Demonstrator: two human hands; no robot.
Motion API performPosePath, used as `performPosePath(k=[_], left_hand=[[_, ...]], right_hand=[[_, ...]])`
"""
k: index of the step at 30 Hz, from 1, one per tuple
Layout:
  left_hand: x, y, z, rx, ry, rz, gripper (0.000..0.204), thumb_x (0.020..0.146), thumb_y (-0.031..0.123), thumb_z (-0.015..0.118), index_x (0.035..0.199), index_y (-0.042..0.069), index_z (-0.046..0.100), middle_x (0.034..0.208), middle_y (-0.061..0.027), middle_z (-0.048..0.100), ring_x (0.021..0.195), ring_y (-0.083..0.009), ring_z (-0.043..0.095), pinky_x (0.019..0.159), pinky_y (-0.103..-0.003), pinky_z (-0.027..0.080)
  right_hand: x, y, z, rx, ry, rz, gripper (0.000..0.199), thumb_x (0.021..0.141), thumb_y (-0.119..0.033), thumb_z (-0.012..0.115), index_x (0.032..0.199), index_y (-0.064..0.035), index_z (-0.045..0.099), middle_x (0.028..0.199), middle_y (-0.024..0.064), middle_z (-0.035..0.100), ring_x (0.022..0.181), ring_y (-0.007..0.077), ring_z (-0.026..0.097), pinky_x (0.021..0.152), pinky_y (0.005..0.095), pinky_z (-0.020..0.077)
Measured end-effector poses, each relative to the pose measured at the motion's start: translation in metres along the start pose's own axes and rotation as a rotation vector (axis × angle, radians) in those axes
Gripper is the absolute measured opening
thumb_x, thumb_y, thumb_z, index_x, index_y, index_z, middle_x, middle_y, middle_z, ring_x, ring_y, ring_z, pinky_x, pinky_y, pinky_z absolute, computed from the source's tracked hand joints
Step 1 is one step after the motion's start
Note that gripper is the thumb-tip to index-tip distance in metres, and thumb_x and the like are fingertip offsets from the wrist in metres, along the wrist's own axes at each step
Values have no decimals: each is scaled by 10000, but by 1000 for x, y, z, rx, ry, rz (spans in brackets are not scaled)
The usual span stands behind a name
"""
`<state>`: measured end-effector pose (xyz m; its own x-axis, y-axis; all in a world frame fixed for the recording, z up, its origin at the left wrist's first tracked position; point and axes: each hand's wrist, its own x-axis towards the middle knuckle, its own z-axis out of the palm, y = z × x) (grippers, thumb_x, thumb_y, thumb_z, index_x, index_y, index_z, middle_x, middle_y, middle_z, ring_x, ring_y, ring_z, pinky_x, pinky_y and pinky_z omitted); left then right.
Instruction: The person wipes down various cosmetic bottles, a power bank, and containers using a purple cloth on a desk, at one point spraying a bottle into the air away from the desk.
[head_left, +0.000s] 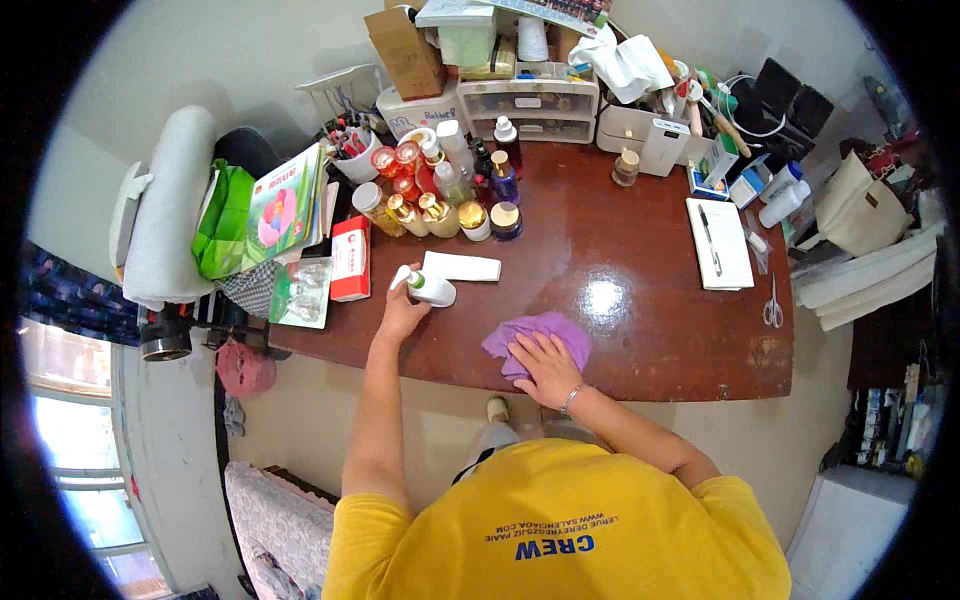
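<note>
Hands (404, 312) (545, 368) round bottle (436, 291), flat on cloth (567, 334)

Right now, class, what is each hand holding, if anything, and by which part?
The left hand holds the white spray bottle at its green neck end; the right hand lies flat on the purple cloth, with no visible grip.

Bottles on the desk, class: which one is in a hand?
The white bottle with the green collar: the left hand grips it near its top. No hand touches the other bottles.
</note>
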<state>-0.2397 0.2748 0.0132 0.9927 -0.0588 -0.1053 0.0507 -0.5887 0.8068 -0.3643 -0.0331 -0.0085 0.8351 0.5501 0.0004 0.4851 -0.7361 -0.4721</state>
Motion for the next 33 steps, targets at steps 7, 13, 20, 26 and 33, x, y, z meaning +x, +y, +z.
performPosePath(k=[7,13,20,26,33], left_hand=[[-20,16,1,-17,160,-44,610,656,146,797,1173,-10,510,1068,-106,599,991,-219,584,873,-337,466],[-22,20,-29,-521,14,-204,409,811,216,714,1146,44,554,994,-30,628,866,-113,600,734,-286,496],[-31,-18,-57,-736,-69,-314,360,914,307,588,1193,89,522,1052,-6,620,916,-113,613,743,-295,502],[-33,-32,-73,-758,-197,-284,324,888,221,621,1169,90,530,1050,-15,618,944,-115,600,769,-286,489],[-32,-46,-74,-737,-278,-288,357,863,170,633,1194,86,529,1086,-27,617,996,-160,600,868,-356,489]], right_hand=[[2,-8,4,-3,37,13,638,820,-300,627,1384,-140,375,1448,85,348,1326,314,312,1104,481,208],[7,-13,2,40,12,113,595,820,-298,630,1355,-134,428,1418,90,400,1318,308,333,1105,490,202],[42,-36,8,173,390,264,331,823,-323,633,1068,-104,662,1198,111,599,1228,346,436,1059,495,261],[51,-40,17,304,291,328,317,808,-276,642,1055,-79,658,1201,134,595,1209,378,448,1041,458,311],[35,-38,40,151,329,264,337,783,-257,668,1068,-78,643,1245,148,560,1222,378,435,1047,460,311]])
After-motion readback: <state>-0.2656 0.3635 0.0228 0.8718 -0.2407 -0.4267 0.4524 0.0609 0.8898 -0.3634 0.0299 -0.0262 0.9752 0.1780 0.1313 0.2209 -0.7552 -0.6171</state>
